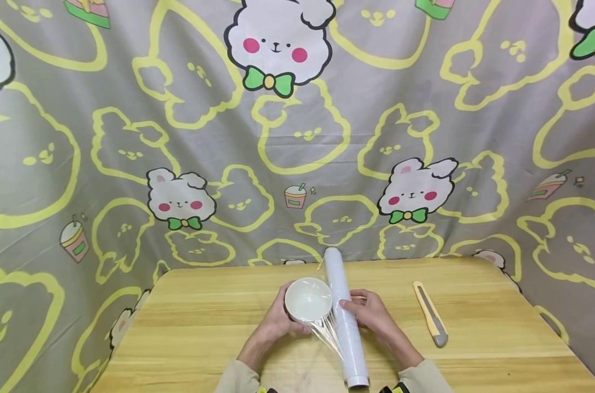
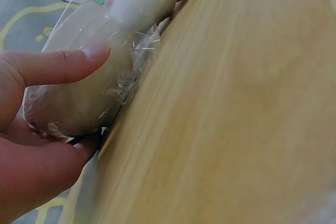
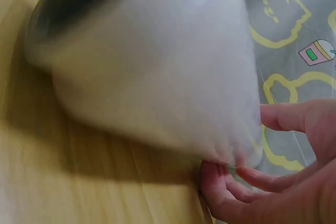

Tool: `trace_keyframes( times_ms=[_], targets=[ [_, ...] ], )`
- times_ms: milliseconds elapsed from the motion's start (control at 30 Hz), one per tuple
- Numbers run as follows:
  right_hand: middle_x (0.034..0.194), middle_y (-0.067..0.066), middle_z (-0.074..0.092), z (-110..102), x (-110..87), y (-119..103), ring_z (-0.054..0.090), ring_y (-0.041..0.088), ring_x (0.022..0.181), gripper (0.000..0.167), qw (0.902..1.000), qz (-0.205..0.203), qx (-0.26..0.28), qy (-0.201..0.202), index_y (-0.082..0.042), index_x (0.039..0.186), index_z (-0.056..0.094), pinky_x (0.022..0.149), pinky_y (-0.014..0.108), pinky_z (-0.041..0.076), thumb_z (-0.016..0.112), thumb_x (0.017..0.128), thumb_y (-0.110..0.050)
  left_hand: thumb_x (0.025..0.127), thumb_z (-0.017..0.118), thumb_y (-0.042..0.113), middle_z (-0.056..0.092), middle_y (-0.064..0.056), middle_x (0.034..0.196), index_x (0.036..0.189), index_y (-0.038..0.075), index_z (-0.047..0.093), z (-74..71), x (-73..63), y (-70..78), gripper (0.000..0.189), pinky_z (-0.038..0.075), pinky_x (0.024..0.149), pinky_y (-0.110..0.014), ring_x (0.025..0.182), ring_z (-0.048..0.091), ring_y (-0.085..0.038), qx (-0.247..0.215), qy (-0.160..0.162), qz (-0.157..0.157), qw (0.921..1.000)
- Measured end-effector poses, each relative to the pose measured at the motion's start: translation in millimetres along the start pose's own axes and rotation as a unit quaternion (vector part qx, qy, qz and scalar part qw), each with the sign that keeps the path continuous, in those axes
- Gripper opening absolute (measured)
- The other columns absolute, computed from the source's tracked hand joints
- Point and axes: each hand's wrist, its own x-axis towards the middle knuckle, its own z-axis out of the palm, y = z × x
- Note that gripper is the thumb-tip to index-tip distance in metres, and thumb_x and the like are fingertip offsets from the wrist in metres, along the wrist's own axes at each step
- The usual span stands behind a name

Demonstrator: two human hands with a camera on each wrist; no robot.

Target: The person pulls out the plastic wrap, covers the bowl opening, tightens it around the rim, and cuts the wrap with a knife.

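Note:
A white bowl (image 1: 308, 299) sits in my left hand (image 1: 279, 316), which grips it from the left side. In the left wrist view, my thumb (image 2: 68, 66) lies along the bowl's film-covered side and other fingers curl beneath it. Crumpled cling film (image 2: 128, 77) clings to that side. Close against the bowl's right is a long roll of cling film (image 1: 345, 322), held by my right hand (image 1: 371, 314) with thumb on top. Film stretches in creases from the bowl to the roll. The right wrist view has the roll (image 3: 168, 72) large, its hollow core end at upper left, fingers at its underside.
A yellow and grey utility knife (image 1: 430, 314) lies on the wooden table (image 1: 484, 322), right of my right hand. Behind the table and along both sides hangs a grey curtain (image 1: 317, 180) with cartoon prints.

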Motion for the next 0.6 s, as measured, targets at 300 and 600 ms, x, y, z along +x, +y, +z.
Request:
trace_keyframes(
  times_ms=[300, 600],
  targets=[
    [0.121, 0.028, 0.059, -10.2, 3.3, 1.2, 0.065, 0.031, 0.097, 0.069, 0.995, 0.049, 0.068, -0.053, 0.018, 0.144, 0.037, 0.08, 0.051, 0.059, 0.071, 0.093, -0.013, 0.051, 0.082, -0.019, 0.042, -0.026, 0.149, 0.153, -0.001, 0.031, -4.0, -3.1, 0.9, 0.115, 0.035, 0.115, -0.049, 0.133, 0.045, -0.041, -0.002, -0.008, 0.002, 1.0],
    [0.116, 0.027, 0.061, -13.4, 5.8, 2.6, 0.066, 0.03, 0.096, 0.08, 0.9892, 0.066, 0.107, -0.075, 0.014, 0.149, 0.021, 0.083, 0.048, 0.059, 0.071, 0.094, -0.015, 0.055, 0.089, -0.016, 0.043, -0.025, 0.148, 0.152, 0.0, 0.032, -11.3, -3.7, 4.1, 0.114, 0.033, 0.116, -0.05, 0.133, 0.045, -0.041, 0.026, -0.018, -0.002, 0.9995]
  ],
)
